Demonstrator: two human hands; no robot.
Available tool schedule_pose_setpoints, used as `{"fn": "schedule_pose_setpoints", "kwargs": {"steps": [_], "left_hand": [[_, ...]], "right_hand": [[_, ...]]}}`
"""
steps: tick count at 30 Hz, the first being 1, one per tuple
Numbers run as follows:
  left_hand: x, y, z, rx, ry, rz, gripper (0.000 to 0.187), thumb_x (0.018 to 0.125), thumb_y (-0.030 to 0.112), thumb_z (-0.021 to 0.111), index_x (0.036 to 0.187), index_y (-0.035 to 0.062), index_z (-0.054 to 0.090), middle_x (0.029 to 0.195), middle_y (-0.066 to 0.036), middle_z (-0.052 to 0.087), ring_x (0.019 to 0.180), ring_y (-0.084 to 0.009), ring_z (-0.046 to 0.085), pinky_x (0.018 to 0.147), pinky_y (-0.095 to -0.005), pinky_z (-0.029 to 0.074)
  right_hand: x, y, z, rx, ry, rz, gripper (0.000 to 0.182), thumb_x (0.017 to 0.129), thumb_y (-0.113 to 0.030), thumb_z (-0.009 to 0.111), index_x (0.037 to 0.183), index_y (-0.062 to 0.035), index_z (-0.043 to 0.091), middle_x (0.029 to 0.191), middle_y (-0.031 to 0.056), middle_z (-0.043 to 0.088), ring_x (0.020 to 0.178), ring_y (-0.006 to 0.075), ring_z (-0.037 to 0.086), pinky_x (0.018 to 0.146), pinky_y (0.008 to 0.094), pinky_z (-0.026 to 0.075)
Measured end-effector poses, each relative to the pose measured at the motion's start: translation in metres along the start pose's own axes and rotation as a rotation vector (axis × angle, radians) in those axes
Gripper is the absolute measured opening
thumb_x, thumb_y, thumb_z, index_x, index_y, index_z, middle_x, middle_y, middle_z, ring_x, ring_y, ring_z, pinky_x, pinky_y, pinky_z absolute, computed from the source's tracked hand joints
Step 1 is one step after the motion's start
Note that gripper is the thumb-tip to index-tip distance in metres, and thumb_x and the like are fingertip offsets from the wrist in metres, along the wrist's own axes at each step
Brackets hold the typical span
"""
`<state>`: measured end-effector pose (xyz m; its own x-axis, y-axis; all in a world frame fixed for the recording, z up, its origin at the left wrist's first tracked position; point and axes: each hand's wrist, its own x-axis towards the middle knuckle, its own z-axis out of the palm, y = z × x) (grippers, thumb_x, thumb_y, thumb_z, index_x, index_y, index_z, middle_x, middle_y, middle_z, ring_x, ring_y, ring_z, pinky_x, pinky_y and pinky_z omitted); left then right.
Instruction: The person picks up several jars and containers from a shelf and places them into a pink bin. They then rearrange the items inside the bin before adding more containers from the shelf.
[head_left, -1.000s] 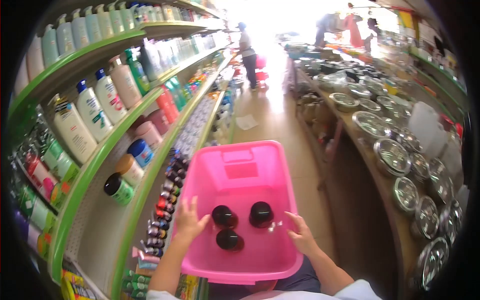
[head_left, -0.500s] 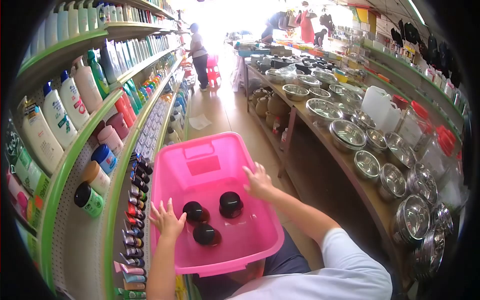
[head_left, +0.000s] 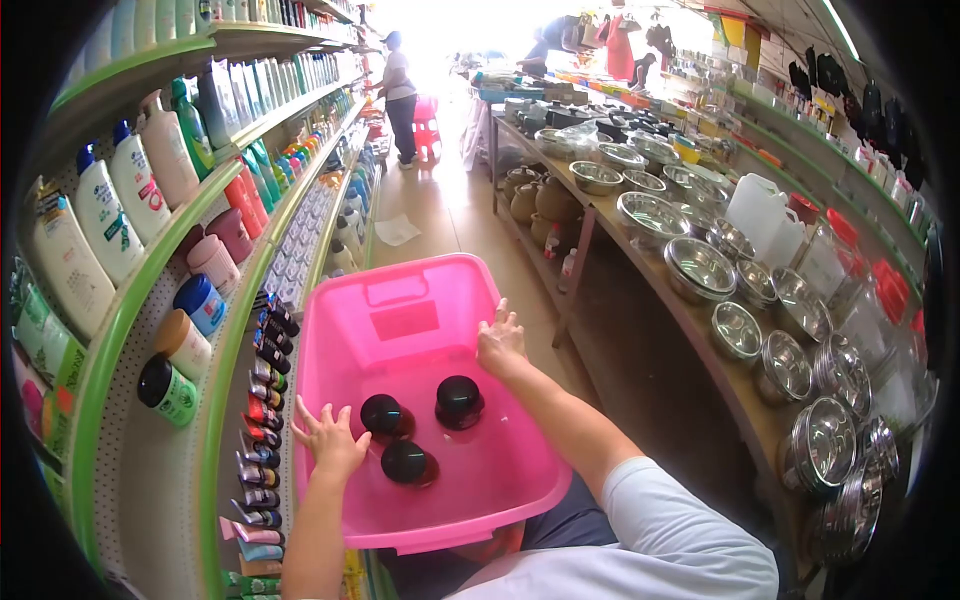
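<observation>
A pink plastic tub [head_left: 400, 528] sits in front of me, above my knees. Inside it are three jars with black lids and dark reddish bodies: one jar [head_left: 459, 395] at the right, another jar [head_left: 383, 414] at the left and a third jar [head_left: 405, 462] nearest me. My left hand [head_left: 335, 440] is at the tub's left side, open with its fingers spread, close to the left jar and holding none. My right hand [head_left: 502, 342] is at the right rim, its fingers slightly bent and apart, with nothing in it.
Green-edged shelves [head_left: 150, 280] with bottles, jars [head_left: 168, 390] and tubes line the left. A long table [head_left: 700, 350] with steel bowls [head_left: 735, 330] runs along the right. A person [head_left: 398, 95] stands down the aisle beside a pink chair [head_left: 426, 125]; paper [head_left: 397, 230] lies on the floor.
My right hand has come down and slightly left onto the tub's rim, its fingers less spread. My left hand has shifted slightly downward. The jars keep their places in the tub.
</observation>
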<state>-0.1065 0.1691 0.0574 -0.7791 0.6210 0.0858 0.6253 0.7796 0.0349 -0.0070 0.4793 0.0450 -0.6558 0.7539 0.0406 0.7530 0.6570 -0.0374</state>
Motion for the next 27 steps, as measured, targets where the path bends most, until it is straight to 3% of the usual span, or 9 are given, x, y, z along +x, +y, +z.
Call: {"fn": "schedule_pose_setpoints", "kwargs": {"steps": [5, 8, 11, 13, 18, 27], "left_hand": [[-0.002, -0.004, 0.000, -0.047, -0.002, 0.028, 0.060, 0.074, 0.043, 0.074, 0.127, 0.0180, 0.059, 0.137, -0.012, 0.045, 0.143, -0.0427, -0.002, 0.106, -0.0726, 0.008], [-0.003, -0.004, -0.002, -0.057, -0.008, 0.028, 0.058, 0.074, 0.042, 0.074, 0.125, 0.0179, 0.060, 0.138, -0.012, 0.045, 0.143, -0.0433, -0.002, 0.107, -0.0712, 0.006], [-0.004, -0.003, -0.002, -0.057, -0.008, 0.031, 0.057, 0.074, 0.042, 0.073, 0.125, 0.0179, 0.061, 0.138, -0.012, 0.045, 0.143, -0.0441, -0.002, 0.108, -0.0699, 0.005], [-0.004, -0.002, -0.001, -0.066, 0.001, 0.036, 0.057, 0.074, 0.041, 0.074, 0.124, 0.0174, 0.061, 0.138, -0.013, 0.045, 0.143, -0.0437, -0.002, 0.108, -0.0699, 0.005], [-0.004, 0.001, -0.007, -0.050, -0.026, 0.023, 0.057, 0.073, 0.041, 0.075, 0.124, 0.0174, 0.061, 0.137, -0.012, 0.046, 0.143, -0.0426, -0.002, 0.109, -0.0690, 0.007], [-0.005, -0.001, -0.005, -0.036, -0.010, 0.033, 0.057, 0.073, 0.040, 0.075, 0.124, 0.0176, 0.061, 0.136, -0.012, 0.047, 0.143, -0.0430, -0.001, 0.109, -0.0688, 0.007]], "right_hand": [[-0.003, -0.003, -0.005, -0.003, 0.011, -0.013, 0.049, 0.080, -0.028, 0.067, 0.125, -0.0098, 0.057, 0.152, 0.0281, 0.015, 0.134, 0.0417, 0.035, 0.099, 0.0447, 0.044], [-0.004, -0.005, -0.011, -0.027, -0.071, 0.012, 0.038, 0.090, -0.023, 0.057, 0.127, -0.0129, 0.059, 0.156, 0.0230, 0.012, 0.135, 0.0375, 0.033, 0.097, 0.0430, 0.043], [0.001, -0.001, 0.004, 0.026, 0.008, 0.028, 0.038, 0.090, -0.022, 0.058, 0.126, -0.0125, 0.059, 0.155, 0.0238, 0.011, 0.135, 0.0382, 0.033, 0.097, 0.0427, 0.043], [-0.001, -0.002, 0.000, -0.025, 0.003, -0.012, 0.049, 0.081, -0.029, 0.067, 0.124, -0.0094, 0.058, 0.152, 0.0298, 0.013, 0.133, 0.0422, 0.034, 0.098, 0.0443, 0.044], [-0.007, -0.001, -0.013, -0.018, -0.059, -0.018, 0.050, 0.081, -0.028, 0.067, 0.125, -0.0094, 0.057, 0.152, 0.0301, 0.012, 0.134, 0.0430, 0.033, 0.099, 0.0456, 0.043], [-0.001, 0.001, 0.002, 0.072, 0.015, -0.022, 0.048, 0.080, -0.028, 0.067, 0.123, -0.0089, 0.058, 0.152, 0.0307, 0.013, 0.133, 0.0426, 0.035, 0.099, 0.0465, 0.043]]}}
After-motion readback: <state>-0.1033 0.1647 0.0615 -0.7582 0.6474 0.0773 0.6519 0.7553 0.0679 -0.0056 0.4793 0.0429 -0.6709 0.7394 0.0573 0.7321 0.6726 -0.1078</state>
